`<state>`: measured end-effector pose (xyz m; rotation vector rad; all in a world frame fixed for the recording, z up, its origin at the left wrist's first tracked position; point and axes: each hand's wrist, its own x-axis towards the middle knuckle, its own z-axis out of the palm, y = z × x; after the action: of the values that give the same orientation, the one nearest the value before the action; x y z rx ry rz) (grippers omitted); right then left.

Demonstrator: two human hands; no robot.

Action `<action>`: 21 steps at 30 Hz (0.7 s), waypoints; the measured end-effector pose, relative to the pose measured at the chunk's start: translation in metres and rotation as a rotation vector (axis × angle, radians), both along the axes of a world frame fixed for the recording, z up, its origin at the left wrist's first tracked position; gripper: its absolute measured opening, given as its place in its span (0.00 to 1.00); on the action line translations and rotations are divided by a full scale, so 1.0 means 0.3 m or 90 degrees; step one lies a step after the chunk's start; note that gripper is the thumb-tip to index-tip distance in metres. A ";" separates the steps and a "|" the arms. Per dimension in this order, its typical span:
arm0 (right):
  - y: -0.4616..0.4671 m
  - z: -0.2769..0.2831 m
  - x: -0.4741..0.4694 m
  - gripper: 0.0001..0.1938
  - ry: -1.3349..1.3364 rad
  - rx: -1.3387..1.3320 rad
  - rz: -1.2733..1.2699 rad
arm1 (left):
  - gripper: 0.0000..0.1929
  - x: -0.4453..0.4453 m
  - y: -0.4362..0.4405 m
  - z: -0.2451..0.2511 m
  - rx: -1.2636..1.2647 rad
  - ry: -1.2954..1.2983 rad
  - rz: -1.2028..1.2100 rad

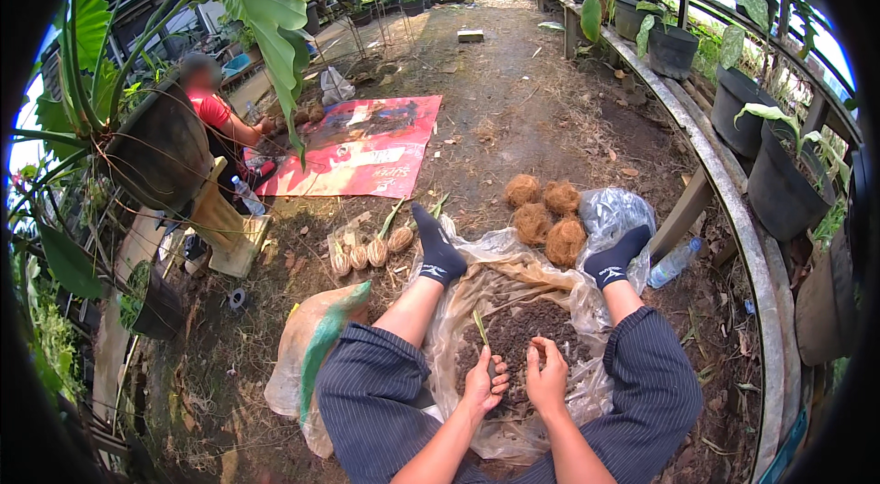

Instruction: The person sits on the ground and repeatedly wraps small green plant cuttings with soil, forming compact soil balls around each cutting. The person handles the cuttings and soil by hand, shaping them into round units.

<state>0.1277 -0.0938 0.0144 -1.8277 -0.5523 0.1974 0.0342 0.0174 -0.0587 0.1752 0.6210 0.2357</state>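
My left hand (485,382) holds a small plant with a narrow, pointed green leaf (480,328) standing up from the grip; its lower end is hidden by the fingers. To the right, my right hand (547,374) is half curled, thumb and fingers apart, with nothing visible between them. Both hands are above a heap of dark, crumbly potting soil (533,326). The soil lies on a crumpled clear plastic sheet (440,346) between my legs. Past the sheet sit several balls of brown coconut fibre (531,223), next to a grey plastic bag (619,212).
Several string-wrapped root balls (377,252), some with leaves, lie beyond my left foot. A woven sack (309,353) is by my left knee. Right stand a water bottle (675,262) and a bench (729,209) of potted plants. A person (227,116) sits by a red banner (344,171).
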 end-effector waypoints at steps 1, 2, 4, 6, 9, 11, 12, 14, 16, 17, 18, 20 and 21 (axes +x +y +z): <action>0.000 -0.024 0.001 0.11 0.040 0.004 -0.006 | 0.21 0.001 0.000 0.002 0.011 -0.007 -0.017; 0.001 -0.049 -0.004 0.14 0.132 0.018 0.010 | 0.22 0.007 -0.006 0.021 0.027 -0.011 -0.021; 0.026 -0.136 -0.011 0.19 0.406 0.170 -0.043 | 0.22 0.034 -0.053 0.102 0.159 0.022 -0.040; 0.017 -0.184 -0.046 0.26 0.695 0.310 -0.009 | 0.23 0.042 -0.079 0.116 0.309 0.043 -0.026; 0.068 -0.233 -0.091 0.29 0.779 0.617 0.006 | 0.28 0.042 -0.116 0.087 0.491 0.057 -0.021; 0.038 -0.170 -0.096 0.32 0.841 0.527 -0.010 | 0.30 0.029 -0.101 0.062 0.806 0.055 -0.022; 0.029 -0.144 -0.085 0.35 0.854 0.541 0.030 | 0.30 0.020 -0.094 0.073 0.908 0.050 -0.071; 0.025 -0.129 -0.066 0.30 0.848 0.586 0.107 | 0.30 0.028 -0.120 0.128 1.026 0.090 -0.050; 0.039 -0.166 -0.045 0.27 0.754 0.522 0.103 | 0.28 0.044 -0.124 0.172 1.100 0.092 0.001; 0.051 -0.174 -0.048 0.26 0.675 0.460 0.059 | 0.28 0.045 -0.122 0.175 1.071 0.113 0.033; 0.055 -0.182 -0.049 0.26 0.596 0.399 0.015 | 0.27 0.044 -0.120 0.178 1.041 0.132 0.064; 0.047 -0.132 -0.044 0.22 0.626 0.372 -0.049 | 0.25 0.031 -0.090 0.170 1.030 0.200 0.110; 0.048 -0.099 -0.046 0.21 0.642 0.358 -0.081 | 0.25 0.022 -0.073 0.143 0.994 0.232 0.122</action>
<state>0.1138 -0.0795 -0.0153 -1.0143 0.2154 0.7386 0.0409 -0.0045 -0.0158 1.6935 0.6939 0.8572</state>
